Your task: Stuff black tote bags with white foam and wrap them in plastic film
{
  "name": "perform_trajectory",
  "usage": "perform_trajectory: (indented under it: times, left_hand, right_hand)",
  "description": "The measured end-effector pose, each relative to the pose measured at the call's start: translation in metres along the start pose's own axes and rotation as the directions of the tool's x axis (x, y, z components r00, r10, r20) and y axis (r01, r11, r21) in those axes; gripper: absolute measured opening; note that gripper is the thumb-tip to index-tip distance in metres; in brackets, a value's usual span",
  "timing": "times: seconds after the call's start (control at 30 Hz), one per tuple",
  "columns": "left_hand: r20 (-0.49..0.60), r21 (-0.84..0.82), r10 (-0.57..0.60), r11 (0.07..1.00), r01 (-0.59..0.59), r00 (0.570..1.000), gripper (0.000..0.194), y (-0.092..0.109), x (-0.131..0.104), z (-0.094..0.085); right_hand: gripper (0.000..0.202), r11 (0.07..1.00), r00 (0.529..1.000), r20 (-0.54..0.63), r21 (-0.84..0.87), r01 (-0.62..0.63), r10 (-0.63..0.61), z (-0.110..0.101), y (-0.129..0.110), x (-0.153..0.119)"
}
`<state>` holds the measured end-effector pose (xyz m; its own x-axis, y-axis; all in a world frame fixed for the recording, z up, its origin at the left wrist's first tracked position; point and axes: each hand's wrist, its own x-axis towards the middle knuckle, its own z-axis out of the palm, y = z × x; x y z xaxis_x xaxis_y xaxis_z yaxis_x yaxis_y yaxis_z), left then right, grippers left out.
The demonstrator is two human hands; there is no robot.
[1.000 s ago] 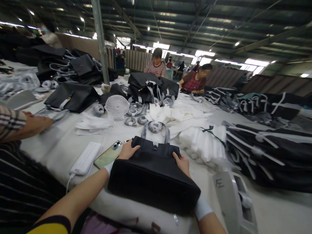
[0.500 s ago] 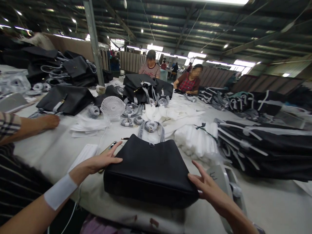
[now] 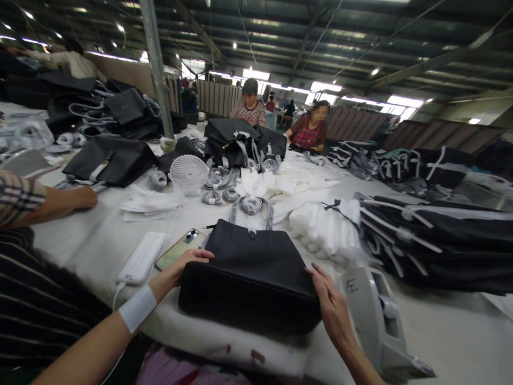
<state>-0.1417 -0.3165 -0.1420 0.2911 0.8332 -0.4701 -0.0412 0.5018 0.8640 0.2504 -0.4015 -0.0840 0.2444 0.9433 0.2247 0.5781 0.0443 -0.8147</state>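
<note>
A black handbag (image 3: 250, 267) lies flat on the white table (image 3: 441, 331) right in front of me, its grey-wrapped handles (image 3: 251, 206) pointing away. My left hand (image 3: 185, 264) curls over the bag's near left corner, a white band on that wrist. My right hand (image 3: 329, 299) presses against the near right corner, fingers on the bag's edge. A phone (image 3: 180, 248) and a white power bank (image 3: 142, 258) lie just left of my left hand.
A white device (image 3: 371, 315) stands beside my right hand. White foam rolls (image 3: 328, 227) lie beyond it, stacked black bags (image 3: 441, 240) farther right. A small fan (image 3: 188, 174) and wrapped straps sit mid-table. A co-worker's arm (image 3: 60, 200) rests at left; two people sit across.
My hands left the bag's top edge, spread open at its sides, then closed onto its near corners. The bag has settled flat on the table.
</note>
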Motion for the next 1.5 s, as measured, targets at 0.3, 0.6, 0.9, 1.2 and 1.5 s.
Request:
perform_trajectory:
  times: [0.3, 0.6, 0.9, 1.2, 1.5]
  left_hand:
    - [0.375, 0.420, 0.408, 0.726, -0.545, 0.832, 0.096, 0.041, -0.067, -0.022]
    - [0.057, 0.572, 0.329, 0.763, -0.301, 0.943, 0.054, -0.002, -0.035, -0.009]
    - [0.113, 0.227, 0.232, 0.941, -0.252, 0.966, 0.059, -0.004, -0.025, -0.008]
    - [0.348, 0.560, 0.126, 0.767, -0.314, 0.929, 0.070, 0.024, -0.055, -0.028]
    - [0.414, 0.716, 0.168, 0.546, -0.434, 0.895, 0.081, 0.044, -0.046, -0.028]
  right_hand:
    - [0.065, 0.942, 0.828, 0.502, -0.073, 0.327, -0.248, -0.036, -0.003, -0.004]
    - [0.045, 0.977, 0.953, 0.214, -0.066, -0.205, 0.214, 0.020, 0.037, -0.004]
    - [0.054, 0.954, 0.943, 0.151, 0.005, -0.301, 0.296, 0.034, 0.045, -0.003]
    - [0.062, 0.998, 0.876, 0.478, -0.040, -0.051, 0.064, -0.036, 0.032, 0.007]
    - [0.090, 0.769, 0.540, 0.815, 0.201, -0.606, 0.212, 0.011, -0.002, 0.059]
